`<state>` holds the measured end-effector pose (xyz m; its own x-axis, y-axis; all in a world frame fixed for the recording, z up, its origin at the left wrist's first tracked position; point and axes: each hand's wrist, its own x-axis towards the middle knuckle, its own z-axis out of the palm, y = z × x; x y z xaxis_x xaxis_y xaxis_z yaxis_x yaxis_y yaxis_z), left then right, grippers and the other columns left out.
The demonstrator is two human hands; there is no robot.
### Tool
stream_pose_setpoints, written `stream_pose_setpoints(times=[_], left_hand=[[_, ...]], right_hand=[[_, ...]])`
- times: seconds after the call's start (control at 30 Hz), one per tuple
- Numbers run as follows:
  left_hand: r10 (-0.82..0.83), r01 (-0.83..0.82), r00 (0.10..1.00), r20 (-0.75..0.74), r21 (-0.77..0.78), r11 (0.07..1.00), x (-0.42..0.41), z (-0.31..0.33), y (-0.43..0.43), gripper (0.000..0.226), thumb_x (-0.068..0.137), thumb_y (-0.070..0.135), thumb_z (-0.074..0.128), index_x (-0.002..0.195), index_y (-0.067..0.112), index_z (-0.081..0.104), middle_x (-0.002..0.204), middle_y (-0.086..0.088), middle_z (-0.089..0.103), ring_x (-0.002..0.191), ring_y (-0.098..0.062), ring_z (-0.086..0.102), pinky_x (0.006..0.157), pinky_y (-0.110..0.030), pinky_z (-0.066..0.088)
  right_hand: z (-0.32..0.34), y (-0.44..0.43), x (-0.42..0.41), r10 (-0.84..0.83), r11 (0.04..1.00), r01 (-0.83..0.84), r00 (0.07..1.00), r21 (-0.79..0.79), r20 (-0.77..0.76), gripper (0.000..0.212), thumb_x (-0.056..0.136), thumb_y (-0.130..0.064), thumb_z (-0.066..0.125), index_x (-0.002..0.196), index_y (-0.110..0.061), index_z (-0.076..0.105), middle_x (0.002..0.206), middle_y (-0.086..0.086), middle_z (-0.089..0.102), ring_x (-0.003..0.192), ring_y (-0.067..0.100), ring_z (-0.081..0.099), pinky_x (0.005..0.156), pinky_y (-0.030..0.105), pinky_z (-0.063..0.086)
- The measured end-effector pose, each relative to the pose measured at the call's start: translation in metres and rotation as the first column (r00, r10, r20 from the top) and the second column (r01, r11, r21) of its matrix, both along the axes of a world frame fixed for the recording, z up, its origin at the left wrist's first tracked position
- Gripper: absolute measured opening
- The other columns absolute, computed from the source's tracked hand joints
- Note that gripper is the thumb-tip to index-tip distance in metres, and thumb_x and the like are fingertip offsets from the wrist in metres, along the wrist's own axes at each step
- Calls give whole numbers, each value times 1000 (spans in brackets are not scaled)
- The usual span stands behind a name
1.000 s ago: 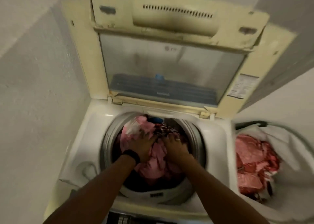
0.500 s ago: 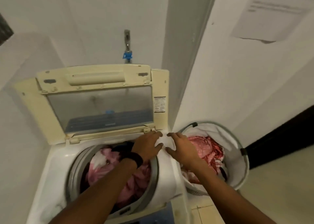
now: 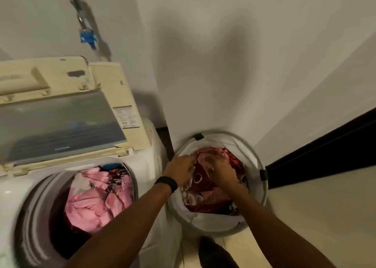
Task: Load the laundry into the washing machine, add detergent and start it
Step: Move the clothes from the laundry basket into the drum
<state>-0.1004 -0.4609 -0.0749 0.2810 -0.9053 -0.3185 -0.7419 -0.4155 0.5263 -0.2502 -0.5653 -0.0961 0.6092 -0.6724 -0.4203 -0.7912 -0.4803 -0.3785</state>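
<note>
A white top-loading washing machine (image 3: 151, 145) stands at the left with its cream lid (image 3: 61, 109) raised. Pink and dark red clothes (image 3: 97, 198) fill its drum. To its right on the floor sits a round white laundry basket (image 3: 258, 162) holding red and pink patterned laundry (image 3: 205, 196). My left hand (image 3: 181, 172), with a black wristband, and my right hand (image 3: 220, 171) both reach into the basket, fingers curled into the red laundry. Blur hides how firmly they grip it.
A tap with a blue fitting (image 3: 86, 36) is on the wall above the machine. White walls close in behind the basket, with a dark skirting strip (image 3: 325, 145) at the right. A dark shape (image 3: 213, 253) lies on the pale floor by the basket.
Both hands left the washer drum, crossed over its right rim and now sit in the laundry basket. The view swung right toward the basket.
</note>
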Motion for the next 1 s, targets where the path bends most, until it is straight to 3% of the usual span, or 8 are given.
stream_pose_setpoints(times=[0.1,0.27,0.4,0.5,0.67,0.8,0.9,1.0], left_hand=[[65,-63,998,-18,85,994,-10,-44,-12,23,99,15,52,112,15,71,106,-4,72,98,-25,66,88,-36,52],[166,-143,984,-70,254,957,-16,-121,-21,17,100,15,53,104,17,69,97,-6,71,92,-28,67,79,-33,51],[179,-145,981,-71,341,929,-15,-158,-23,18,101,14,53,109,15,69,107,-9,70,98,-30,66,81,-35,52],[260,-198,958,-119,377,905,-17,-165,-22,18,100,10,53,109,13,68,105,-10,70,97,-30,67,80,-36,53],[469,-354,822,-323,355,865,-30,-132,-18,29,105,23,55,131,14,63,125,-8,68,114,-27,64,101,-42,52],[594,-567,501,-630,280,775,-51,-77,-25,41,100,45,65,133,21,66,131,1,69,121,-18,64,110,-44,50],[515,-603,516,-684,137,786,-68,-41,-28,35,95,43,72,125,26,70,121,7,74,115,-10,68,104,-38,55],[573,-747,470,-671,43,664,-77,-1,-31,25,101,32,67,122,20,73,112,2,77,106,-13,71,98,-37,58]], right_hand=[[-47,-17,1,64,991,-53,995,125,-82,45,106,-26,49,149,-16,50,144,10,58,129,30,58,107,38,46],[-127,-27,22,282,920,-236,953,315,-111,55,91,-46,72,138,-18,63,140,6,62,129,26,58,111,37,43],[-176,-18,27,422,895,-350,865,278,-272,68,95,-60,59,153,-28,45,167,9,20,153,36,20,122,49,28],[-180,-14,22,422,901,-360,858,243,-293,70,95,-59,60,155,-28,41,167,12,11,153,38,15,118,54,33],[-130,-23,0,189,961,-175,981,215,-49,75,83,-52,78,146,-22,52,153,11,34,133,33,46,103,44,50],[-73,-27,-20,-93,968,32,966,248,240,73,81,-39,84,146,-22,55,137,8,48,122,22,54,104,34,48],[-38,-13,-27,-91,970,-16,903,244,421,66,83,-26,82,143,-18,56,132,3,48,117,17,56,102,23,48],[-3,6,-37,-75,964,-72,851,257,519,68,86,-22,76,149,-25,48,133,-11,45,116,0,54,97,3,41]])
